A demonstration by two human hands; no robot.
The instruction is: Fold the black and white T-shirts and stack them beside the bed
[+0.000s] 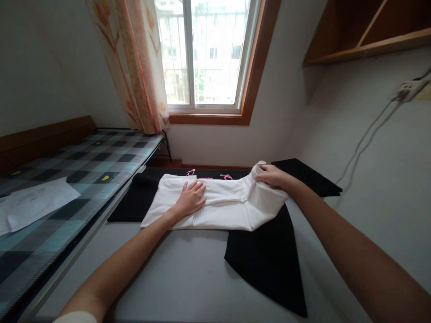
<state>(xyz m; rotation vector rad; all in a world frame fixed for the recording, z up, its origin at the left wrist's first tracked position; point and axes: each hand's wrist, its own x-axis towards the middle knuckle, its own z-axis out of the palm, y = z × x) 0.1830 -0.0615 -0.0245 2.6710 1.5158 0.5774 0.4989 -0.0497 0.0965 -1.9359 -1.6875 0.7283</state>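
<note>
A white garment (225,206), partly folded, lies across a black garment (266,260) on the grey tabletop (188,278). Flat on the white cloth's left half rests my left hand (191,197), fingers stretched out. My right hand (272,176) grips the white garment's far right end and lifts it a little, so the cloth bunches and slopes there. Black cloth sticks out at the left, the right and the front right. Pink strings or lettering show at the white garment's far edge; I cannot make out which.
To the left stands a bed with a checked mattress (124,152) and white papers (40,202) on it. A curtain (144,67) hangs beside the window (208,54). On the right wall are a wooden shelf (370,49) and a plugged-in cable (362,139).
</note>
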